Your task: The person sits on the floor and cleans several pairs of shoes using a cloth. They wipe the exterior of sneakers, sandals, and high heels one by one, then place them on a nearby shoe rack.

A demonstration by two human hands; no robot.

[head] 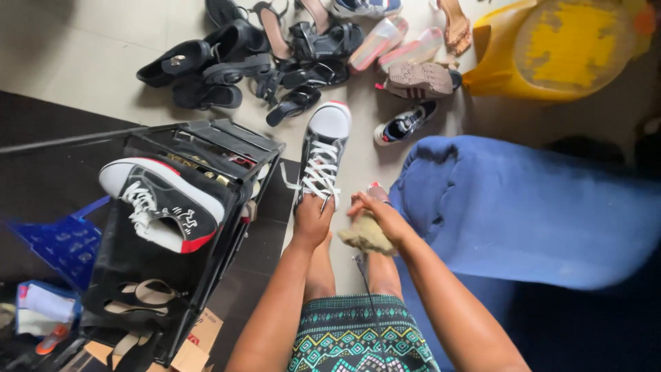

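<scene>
The left hand (311, 222) is clamped around the heel end of a black canvas high-top sneaker with a white rubber toe cap and white laces (321, 155), holding it out over the pale tiled floor (76, 62) with its toe pointing away from the person. The right hand (380, 215) is closed on a crumpled tan cloth (365, 234), just beside the sneaker's heel and above the person's knees. As a judgement, the loose white laces hang free, so they could snag under the cloth or on the fingers, and a one-handed grip at the heel could let the sneaker tip toe-down and drop to the floor. A matching black-and-white sneaker with a red sole edge (162, 203) lies on its side atop a black metal shoe rack (227, 148) at the left, near the rack's edge (it looks as if a knock could slide it off). Beyond, a scattered heap of black sandals and heeled shoes (268, 62) lies on the tiles, near a yellow plastic tub (551, 48). A blue upholstered seat (537, 207) stands at the right, and a dark mat covers the floor under the rack.
</scene>
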